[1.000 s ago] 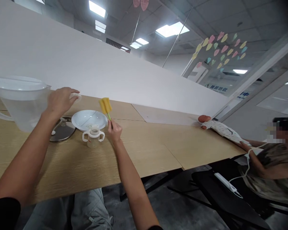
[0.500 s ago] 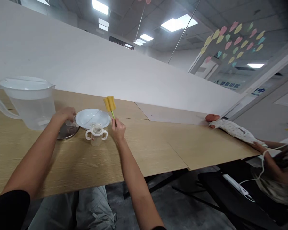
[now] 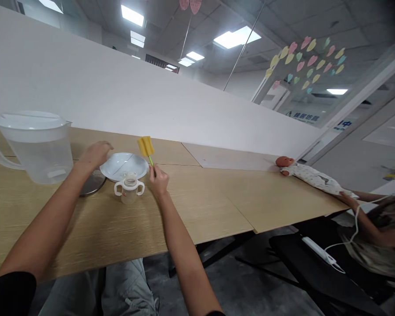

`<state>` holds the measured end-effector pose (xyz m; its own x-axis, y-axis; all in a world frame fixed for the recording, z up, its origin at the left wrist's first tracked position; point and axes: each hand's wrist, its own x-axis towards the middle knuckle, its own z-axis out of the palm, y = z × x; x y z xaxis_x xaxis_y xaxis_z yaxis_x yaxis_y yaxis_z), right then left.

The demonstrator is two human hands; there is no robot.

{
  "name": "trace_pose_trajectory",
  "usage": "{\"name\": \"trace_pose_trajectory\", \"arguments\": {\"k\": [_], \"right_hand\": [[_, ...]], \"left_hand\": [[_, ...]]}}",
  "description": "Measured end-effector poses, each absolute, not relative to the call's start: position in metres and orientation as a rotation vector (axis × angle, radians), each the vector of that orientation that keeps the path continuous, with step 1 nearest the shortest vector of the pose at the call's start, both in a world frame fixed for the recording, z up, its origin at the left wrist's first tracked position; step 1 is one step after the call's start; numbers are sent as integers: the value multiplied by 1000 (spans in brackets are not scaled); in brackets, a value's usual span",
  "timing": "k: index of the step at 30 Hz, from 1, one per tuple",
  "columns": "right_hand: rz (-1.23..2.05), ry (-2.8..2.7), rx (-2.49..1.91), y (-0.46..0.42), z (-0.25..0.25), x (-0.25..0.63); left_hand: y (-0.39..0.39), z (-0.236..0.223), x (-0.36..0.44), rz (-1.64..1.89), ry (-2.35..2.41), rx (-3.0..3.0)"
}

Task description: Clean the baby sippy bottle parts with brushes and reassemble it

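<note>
The right hand point(image 3: 158, 181) sat at frame center, its fingers pinched together around the green handle of a sponge brush point(image 3: 145, 146), whose yellow head pointed up and clear of the plate point(image 3: 124, 166). A sippy cup point(image 3: 129, 189) with two handles stood upright just in front of the plate, near that hand. The left hand point(image 3: 95, 156) hovered left of center, fingers loosely curled toward the plate's rim; whether they held anything, I could not tell. Below it lay a metal lid point(image 3: 94, 186), partly behind a plastic pitcher point(image 3: 33, 149) at the left of the table point(image 3: 200, 206). At right, a co-worker's hand point(image 3: 345, 195) rested on a swaddled doll point(image 3: 303, 172).
</note>
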<state>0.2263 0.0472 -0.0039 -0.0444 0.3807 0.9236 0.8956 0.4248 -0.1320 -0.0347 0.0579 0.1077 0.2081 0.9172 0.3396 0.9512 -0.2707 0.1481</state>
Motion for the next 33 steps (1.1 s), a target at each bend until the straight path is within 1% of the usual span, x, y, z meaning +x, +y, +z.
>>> {"name": "trace_pose_trajectory", "arguments": {"k": [3, 5, 8, 11, 15, 17, 22, 25, 29, 33], "right_hand": [[-623, -1629, -1144, 48, -5, 227], [-653, -1599, -1151, 48, -5, 227], [-665, -1564, -1136, 47, -5, 227], [-635, -1568, -1116, 46, -5, 226], [-615, -1567, -1111, 46, -5, 226], [-625, -1566, -1109, 46, -5, 226], [-669, -1613, -1102, 49, -8, 226], [-702, -1674, -1057, 48, -8, 225], [-770, -1684, -1017, 46, -5, 224], [-799, -1699, -965, 44, -4, 224]], "left_hand": [[59, 106, -9, -503, -1725, -2506], [60, 97, 5, -275, -1743, -2658], [62, 79, 15, -145, -1808, -2688], [62, 72, 13, -150, -1855, -2671], [56, 90, 4, -249, -1833, -2693], [50, 105, 1, -437, -1772, -2717], [27, 137, 7, -1445, -1577, -2695], [16, 146, 17, -1843, -1458, -2682], [11, 148, 28, -2185, -1309, -2569], [14, 146, 31, -2278, -1303, -2442]]}}
